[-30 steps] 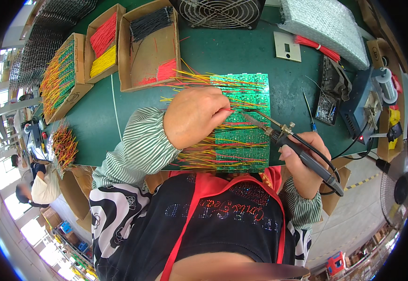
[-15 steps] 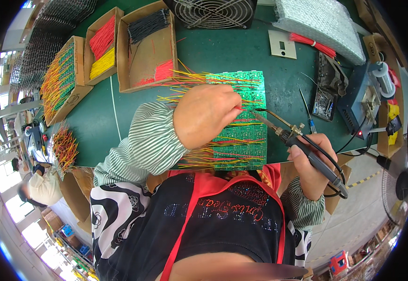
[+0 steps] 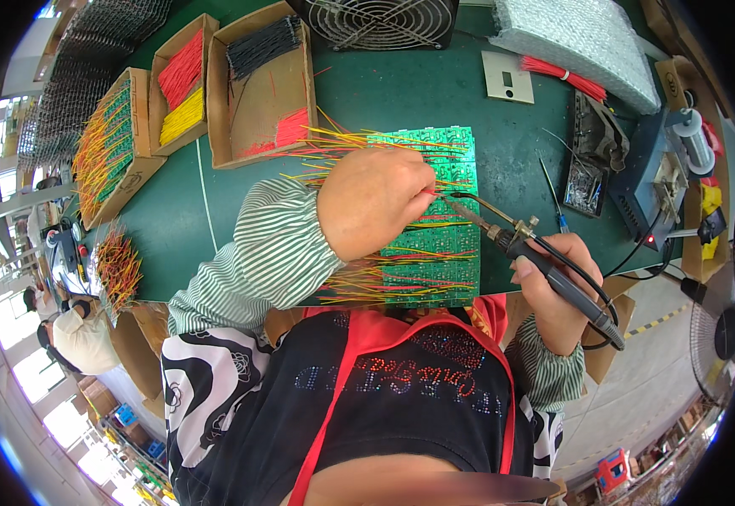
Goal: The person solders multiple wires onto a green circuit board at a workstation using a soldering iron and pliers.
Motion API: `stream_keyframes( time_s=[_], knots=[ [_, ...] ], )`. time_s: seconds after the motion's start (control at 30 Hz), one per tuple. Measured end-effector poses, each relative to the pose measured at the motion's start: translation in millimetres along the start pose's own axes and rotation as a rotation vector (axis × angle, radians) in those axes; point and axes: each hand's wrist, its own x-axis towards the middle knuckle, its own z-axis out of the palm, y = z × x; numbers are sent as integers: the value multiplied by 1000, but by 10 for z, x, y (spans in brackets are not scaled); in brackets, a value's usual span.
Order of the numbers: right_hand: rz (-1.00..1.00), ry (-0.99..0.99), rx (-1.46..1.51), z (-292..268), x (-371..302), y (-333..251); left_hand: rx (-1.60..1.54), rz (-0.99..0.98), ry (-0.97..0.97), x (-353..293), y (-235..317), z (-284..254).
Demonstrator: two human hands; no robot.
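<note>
A green circuit board panel [image 3: 435, 274] lies on the bench in front of me, with rows of red and yellow wires reaching out past its left side. My left hand [image 3: 376, 201] is over the panel, thumb and forefinger pinched on a red wire [image 3: 432, 192]. In my right hand [image 3: 560, 291] is a soldering iron [image 3: 553, 274] with a thin curved feed tube clamped alongside. The iron's tip meets the board close to the pinched wire's end; whether it touches the wire I cannot tell.
Cardboard trays [image 3: 262, 93] of red, black and yellow wires stand at the back left, beside a box of wired boards [image 3: 106, 143]. A fan [image 3: 376, 24] sits at the back. At right are a soldering station [image 3: 650, 173], a screwdriver [image 3: 553, 198] and a black tray [image 3: 586, 190].
The soldering iron has shifted slightly left, bringing its tip nearer the pinched red wire. My left hand stays nearly in place.
</note>
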Motion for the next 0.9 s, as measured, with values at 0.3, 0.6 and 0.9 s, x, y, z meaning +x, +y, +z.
stream_keyframes(
  time_s=[0.3,0.6,0.9],
  knots=[
    [-11,73,49,-88,-49,-26,1,-2,6,-2,16,-15],
    [2,113,-10,-170,-117,0,73,58,82,16,154,-195],
    [30,127,42,-176,-92,3,8,15,0,144,125,76]
  ],
)
